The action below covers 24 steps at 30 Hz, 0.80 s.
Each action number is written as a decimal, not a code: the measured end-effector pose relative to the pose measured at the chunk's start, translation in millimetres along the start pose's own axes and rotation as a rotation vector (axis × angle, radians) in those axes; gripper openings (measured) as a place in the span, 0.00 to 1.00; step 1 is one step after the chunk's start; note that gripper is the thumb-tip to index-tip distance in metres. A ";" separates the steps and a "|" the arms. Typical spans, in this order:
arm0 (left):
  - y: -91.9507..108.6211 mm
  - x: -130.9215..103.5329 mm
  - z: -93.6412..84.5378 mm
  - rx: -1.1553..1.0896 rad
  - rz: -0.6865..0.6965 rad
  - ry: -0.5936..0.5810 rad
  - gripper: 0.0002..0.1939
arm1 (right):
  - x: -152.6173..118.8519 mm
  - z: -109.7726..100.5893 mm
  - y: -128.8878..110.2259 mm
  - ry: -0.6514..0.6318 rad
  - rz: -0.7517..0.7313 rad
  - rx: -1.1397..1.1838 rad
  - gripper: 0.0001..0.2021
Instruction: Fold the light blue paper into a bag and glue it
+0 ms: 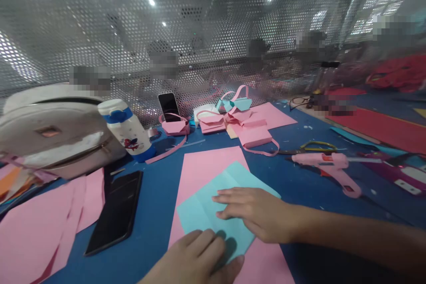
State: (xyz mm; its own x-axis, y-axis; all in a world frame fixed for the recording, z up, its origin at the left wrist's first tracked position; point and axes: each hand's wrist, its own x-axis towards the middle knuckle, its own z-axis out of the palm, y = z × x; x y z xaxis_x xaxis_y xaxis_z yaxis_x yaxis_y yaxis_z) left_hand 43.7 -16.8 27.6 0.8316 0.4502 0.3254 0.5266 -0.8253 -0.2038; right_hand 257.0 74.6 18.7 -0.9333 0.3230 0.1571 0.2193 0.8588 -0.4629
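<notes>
Black smartphone (115, 213) on L; L hand (198, 257) curled at near edge of lt-blue paper (208, 206), can't tell if gripping; paper's mid-table atop pink sheet (199, 168); R hand (254, 211) flat on it, grasping nothing; pink glue gun (333, 164) on R.

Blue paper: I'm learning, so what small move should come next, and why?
Perhaps smooth the blue paper along its faint crease with the right hand: it rests on the sheet, and the left hand is at the near edge.

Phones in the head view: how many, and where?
2: a black phone lying flat left of the light-blue paper, and an upright phone propped behind a pink bag. More could be hidden.
</notes>
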 end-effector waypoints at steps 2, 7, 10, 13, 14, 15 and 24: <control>-0.7 4.6 6.0 -0.008 0.002 0.021 0.13 | 0.6 0.3 -0.1 0.002 0.016 0.005 0.25; -3.7 14.2 17.9 -0.078 0.029 -0.103 0.18 | 2.9 -4.1 0.8 -0.030 0.059 0.040 0.26; -3.3 22.3 13.8 -0.098 0.030 -0.302 0.20 | 2.4 -9.8 1.5 -0.072 0.060 0.045 0.28; -2.7 31.8 6.0 -0.101 0.010 -0.412 0.23 | -4.2 -13.4 -1.5 -0.103 0.085 -0.010 0.33; -3.3 35.6 2.9 -0.106 0.007 -0.432 0.23 | -8.3 -13.6 -4.2 -0.093 0.104 -0.034 0.36; -4.6 39.9 -0.6 -0.116 0.009 -0.455 0.22 | -13.2 -13.1 -7.8 -0.065 0.124 -0.060 0.37; -24.7 77.0 -22.4 -0.261 0.122 -0.676 0.21 | -63.5 18.7 -45.4 0.444 0.035 -0.395 0.11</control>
State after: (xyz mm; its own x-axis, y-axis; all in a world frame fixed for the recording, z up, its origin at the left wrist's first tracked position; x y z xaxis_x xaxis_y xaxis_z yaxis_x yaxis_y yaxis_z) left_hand 90.7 30.6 78.4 0.8534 0.3922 -0.3433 0.4342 -0.8993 0.0521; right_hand 301.0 7.7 13.4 -0.7341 0.4162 0.5365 0.4167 0.9000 -0.1281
